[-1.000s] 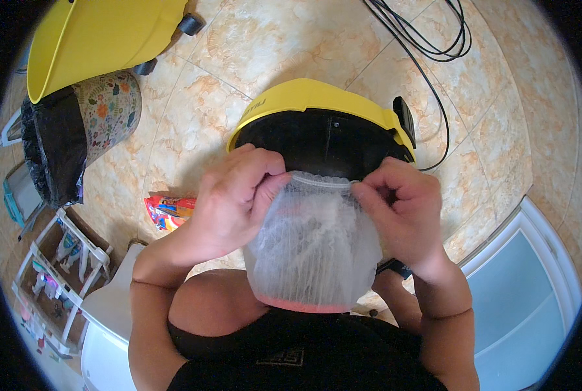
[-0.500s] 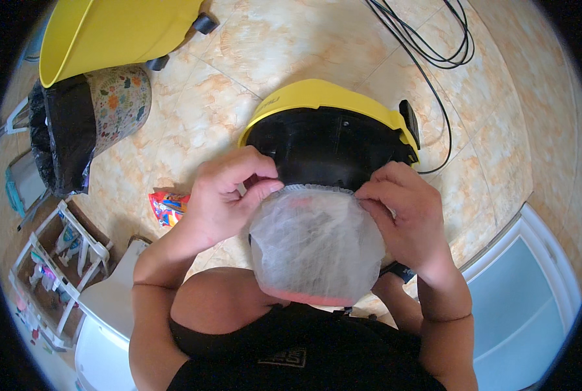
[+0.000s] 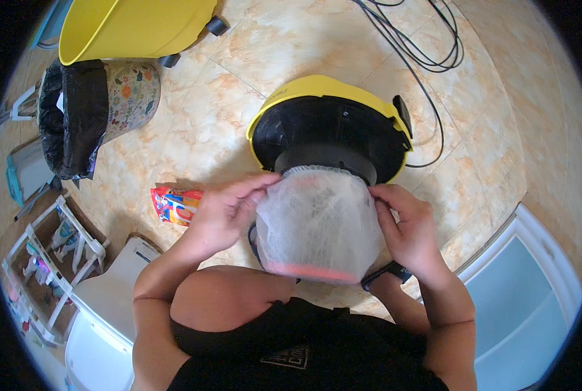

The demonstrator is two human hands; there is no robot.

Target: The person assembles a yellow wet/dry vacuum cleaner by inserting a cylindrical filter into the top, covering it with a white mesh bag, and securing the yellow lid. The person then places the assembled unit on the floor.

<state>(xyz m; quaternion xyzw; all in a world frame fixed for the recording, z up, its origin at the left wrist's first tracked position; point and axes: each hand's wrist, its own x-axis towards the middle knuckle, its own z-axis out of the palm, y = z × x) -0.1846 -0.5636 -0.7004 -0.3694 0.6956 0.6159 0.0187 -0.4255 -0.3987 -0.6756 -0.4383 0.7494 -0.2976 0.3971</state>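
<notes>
An upturned vacuum cleaner head point(image 3: 330, 124), yellow outside and black inside, lies on the floor before me. A thin white cloth filter cover point(image 3: 320, 225) with a gathered elastic edge is over its round filter part; a red-orange band shows through near me. My left hand point(image 3: 229, 208) pinches the cover's left edge between thumb and fingers. On the right side, my right hand point(image 3: 405, 225) holds the edge with bent fingers and thumb. What lies beneath the cloth is mostly hidden.
A yellow drum point(image 3: 134, 29) with black casters lies upper left, beside a flowered bin point(image 3: 131, 98) lined with a black bag. A red packet point(image 3: 174, 205) lies near my left hand. Black cable point(image 3: 428, 55) coils at upper right. A toilet point(image 3: 102, 345) and white rack point(image 3: 53, 267) stand left.
The cover's gathered edge and both hands sit a little differently; my hands have spread slightly to its sides. More of the black neck shows behind the cover. The whole view has shifted somewhat.
</notes>
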